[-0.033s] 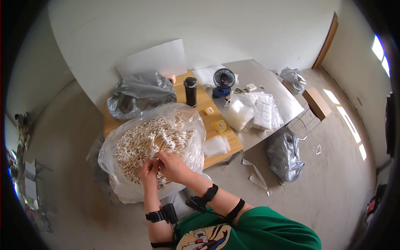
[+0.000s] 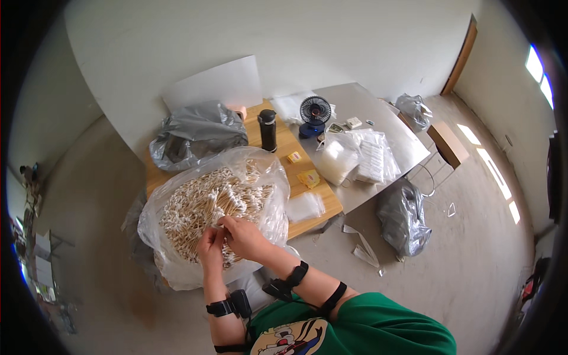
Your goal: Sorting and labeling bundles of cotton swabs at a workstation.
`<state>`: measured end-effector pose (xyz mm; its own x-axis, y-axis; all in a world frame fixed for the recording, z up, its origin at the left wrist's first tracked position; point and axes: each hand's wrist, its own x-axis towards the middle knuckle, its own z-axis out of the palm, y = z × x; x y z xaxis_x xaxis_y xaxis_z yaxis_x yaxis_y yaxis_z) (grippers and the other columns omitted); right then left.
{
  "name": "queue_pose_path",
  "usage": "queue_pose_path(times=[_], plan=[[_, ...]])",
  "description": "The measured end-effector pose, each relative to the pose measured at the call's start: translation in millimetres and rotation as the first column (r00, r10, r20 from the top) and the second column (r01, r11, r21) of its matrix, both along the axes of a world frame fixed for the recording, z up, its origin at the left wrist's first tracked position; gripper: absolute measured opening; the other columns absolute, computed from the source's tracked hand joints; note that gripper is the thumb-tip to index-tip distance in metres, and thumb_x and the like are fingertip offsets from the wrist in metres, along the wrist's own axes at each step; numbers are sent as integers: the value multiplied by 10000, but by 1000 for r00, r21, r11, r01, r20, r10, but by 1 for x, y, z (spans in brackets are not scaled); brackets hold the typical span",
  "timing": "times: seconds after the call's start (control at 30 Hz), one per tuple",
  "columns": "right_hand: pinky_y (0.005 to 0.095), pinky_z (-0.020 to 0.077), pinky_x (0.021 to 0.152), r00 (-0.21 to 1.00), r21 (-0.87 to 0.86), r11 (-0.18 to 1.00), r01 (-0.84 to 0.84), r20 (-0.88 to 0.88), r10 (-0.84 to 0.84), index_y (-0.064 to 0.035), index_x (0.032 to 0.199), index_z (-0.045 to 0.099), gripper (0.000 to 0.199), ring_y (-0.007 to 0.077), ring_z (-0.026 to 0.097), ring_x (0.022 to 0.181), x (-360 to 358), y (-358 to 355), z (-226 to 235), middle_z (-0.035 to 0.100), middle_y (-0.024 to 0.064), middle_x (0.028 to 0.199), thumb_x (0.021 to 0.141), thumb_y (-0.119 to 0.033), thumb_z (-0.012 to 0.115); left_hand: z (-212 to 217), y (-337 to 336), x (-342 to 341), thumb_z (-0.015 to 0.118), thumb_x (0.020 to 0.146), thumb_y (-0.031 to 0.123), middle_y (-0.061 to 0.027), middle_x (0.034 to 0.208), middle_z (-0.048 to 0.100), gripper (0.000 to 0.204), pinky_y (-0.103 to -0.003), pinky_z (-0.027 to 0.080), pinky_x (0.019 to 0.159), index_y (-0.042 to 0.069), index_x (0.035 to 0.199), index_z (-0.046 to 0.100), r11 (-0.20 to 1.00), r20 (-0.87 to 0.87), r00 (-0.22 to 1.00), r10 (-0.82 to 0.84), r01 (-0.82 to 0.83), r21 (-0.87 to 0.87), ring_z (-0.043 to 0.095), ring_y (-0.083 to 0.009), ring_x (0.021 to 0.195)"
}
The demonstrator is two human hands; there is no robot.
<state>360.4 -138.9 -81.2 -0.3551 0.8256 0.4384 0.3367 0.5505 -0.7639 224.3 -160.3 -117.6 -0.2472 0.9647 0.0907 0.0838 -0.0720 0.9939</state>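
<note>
A large clear plastic bag (image 2: 155,195) lies wide open on the wooden table (image 2: 316,219), heaped with loose cotton swabs (image 2: 195,201) with white tips and light wooden sticks. Both my hands are over the near part of the heap. My left hand (image 2: 211,247) has its fingers closed in a pinch. Right beside it, my right hand (image 2: 244,238) is closed too, thumb and fingers meeting the left fingertips. Whatever is between the fingers is too small and hidden to make out. Swabs show just below and between the two hands.
Behind the bag are a grey plastic bag (image 2: 198,133) and a black flask (image 2: 268,131). To the right lie yellow packets (image 2: 308,178) and small clear bags (image 2: 306,207). A metal table (image 2: 390,136) holds a small fan (image 2: 314,115) and packed bags (image 2: 371,163). Another grey bag (image 2: 405,219) sits on the floor.
The whole view has shifted very slightly. My hands keep the same pinched pose over the swabs.
</note>
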Motion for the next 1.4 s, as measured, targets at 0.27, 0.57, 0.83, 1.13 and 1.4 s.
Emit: queue_pose_path(times=[0.27, 0.57, 0.83, 1.13, 1.4], plan=[[432, 460, 672, 983, 72, 982, 173, -72, -168, -19, 982, 489, 275, 370, 567, 770, 9, 5, -8, 563, 169, 793, 719, 16, 561, 16, -6, 0, 590, 840, 51, -117, 635, 519, 120, -343, 392, 558, -19, 776, 517, 992, -430, 903, -15, 67, 107, 456, -217, 558], [421, 472, 703, 991, 56, 995, 88, -109, -82, -22, 995, 513, 217, 354, 572, 831, 12, 3, -13, 563, 152, 876, 787, -23, 573, 34, -11, 10, 588, 801, 29, -168, 654, 477, 178, -398, 381, 561, -2, 708, 439, 977, -668, 744, 25, 123, 173, 464, -355, 614], [321, 513, 667, 849, -498, 867, -19, -467, -250, 12, 955, 558, 121, 178, 619, 756, 4, 18, -34, 630, 94, 858, 858, 34, 489, 19, -5, -1, 651, 856, 165, -16, 798, 492, 214, -274, 419, 648, 29, 939, 508, 947, -267, 930, 251, -180, 265, 480, -118, 722], [254, 462, 804, 842, -483, 863, -149, -520, -146, -13, 1094, 572, 329, 140, 589, 922, 10, 18, -43, 630, 62, 999, 788, 90, 509, 12, 3, -7, 658, 863, 170, -44, 968, 631, 301, -236, 449, 773, -3, 1098, 586, 985, 473, 872, 125, -165, 44, 584, -100, 876], [281, 458, 758, 964, -198, 980, -27, -266, -28, -9, 973, 621, 189, 148, 588, 850, -6, 24, -2, 639, 80, 898, 802, -73, 670, 28, -1, -15, 689, 785, 75, -98, 937, 633, 224, -308, 471, 724, 18, 999, 652, 963, -450, 873, 187, -73, 258, 601, -217, 851]])
